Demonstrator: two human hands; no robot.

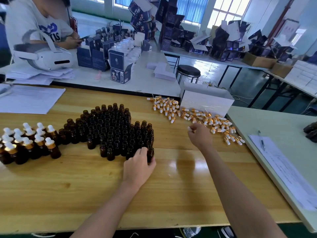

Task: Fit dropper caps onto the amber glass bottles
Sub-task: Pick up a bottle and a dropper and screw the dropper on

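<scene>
One bottle (150, 154) upright in left hand (137, 167), cap (189, 128) in right hand (199, 134)

1. Uncapped bottles (113, 129) stand clustered mid-table (85, 186).
2. Capped bottles (25, 141) stand just left of them.
3. Dropper caps (197, 117) lie heaped behind and to the right, before a box (205, 102).
4. The left hand (137, 167) grips the cluster's front-right bottle (150, 154).
5. The right hand (199, 134) pinches a cap (189, 128) at the heap's near edge.
6. Paper sheets (29, 98) lie rear left.

A packing workshop: long tables (145, 79) heaped with product cartons (118, 66).
</scene>
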